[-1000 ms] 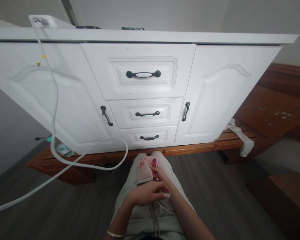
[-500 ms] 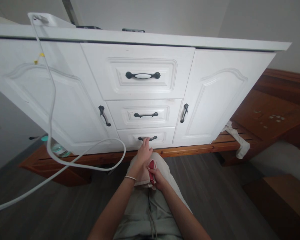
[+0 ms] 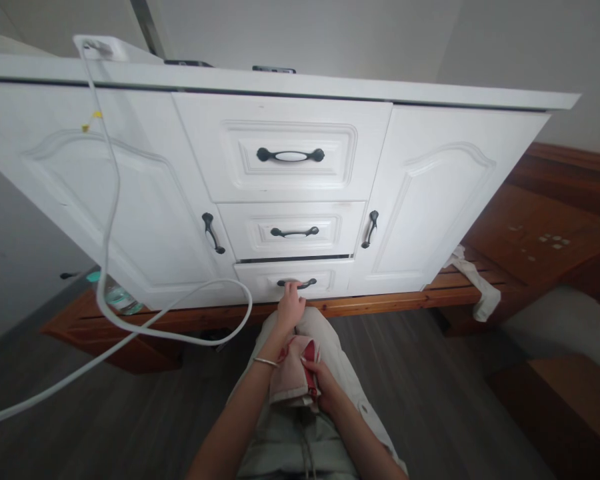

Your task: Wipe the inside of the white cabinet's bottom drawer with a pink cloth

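My left hand [image 3: 291, 303] has its fingers hooked over the dark handle [image 3: 307, 283] of the bottom drawer [image 3: 330, 277]. That drawer stands slightly out, with a dark gap along its top edge. Close to my lap, my right hand [image 3: 325, 383] grips a folded pink and red cloth item [image 3: 290, 377], perhaps a small pouch; its exact kind is unclear. My left forearm, with a bangle at the wrist, partly covers the item's left side. Above, the middle drawer [image 3: 295, 217] and top drawer [image 3: 240, 153] are closed.
A white cable [image 3: 111, 220] hangs from a power strip [image 3: 117, 50] on the cabinet top and loops before the left door. A bottle [image 3: 123, 300] lies on the wooden bench [image 3: 380, 305] at left. White cloth [image 3: 475, 280] drapes over the bench at right, above a cardboard box [image 3: 565, 393].
The bottom drawer has come out a little toward me, opening a dark gap above it. My right hand and the cloth item have moved lower, closer to my body.
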